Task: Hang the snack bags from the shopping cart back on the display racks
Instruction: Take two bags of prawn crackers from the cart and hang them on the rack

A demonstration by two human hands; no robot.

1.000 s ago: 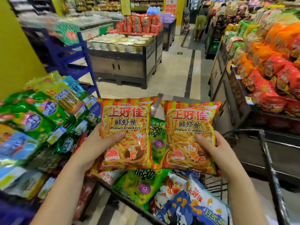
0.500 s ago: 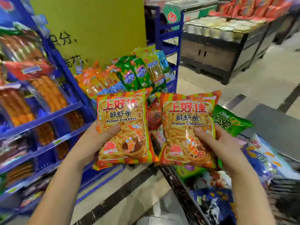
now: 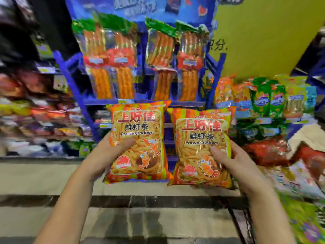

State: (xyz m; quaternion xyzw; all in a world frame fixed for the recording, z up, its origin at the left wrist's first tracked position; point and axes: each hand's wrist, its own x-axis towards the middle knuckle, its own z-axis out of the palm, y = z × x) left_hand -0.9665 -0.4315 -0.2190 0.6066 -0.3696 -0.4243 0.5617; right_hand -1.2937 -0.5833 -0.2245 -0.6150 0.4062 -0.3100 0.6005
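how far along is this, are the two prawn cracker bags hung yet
Done: neither is hung. In hand: the left hand grips one prawn cracker bag, the right hand the second bag, both held before the blue rack. Left: hang both; a red bag and others lie at right.

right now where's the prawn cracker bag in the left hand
In the head view the left prawn cracker bag is held left of centre by the left hand, beside the matching bag and in front of the blue rack, below its sausage packs.
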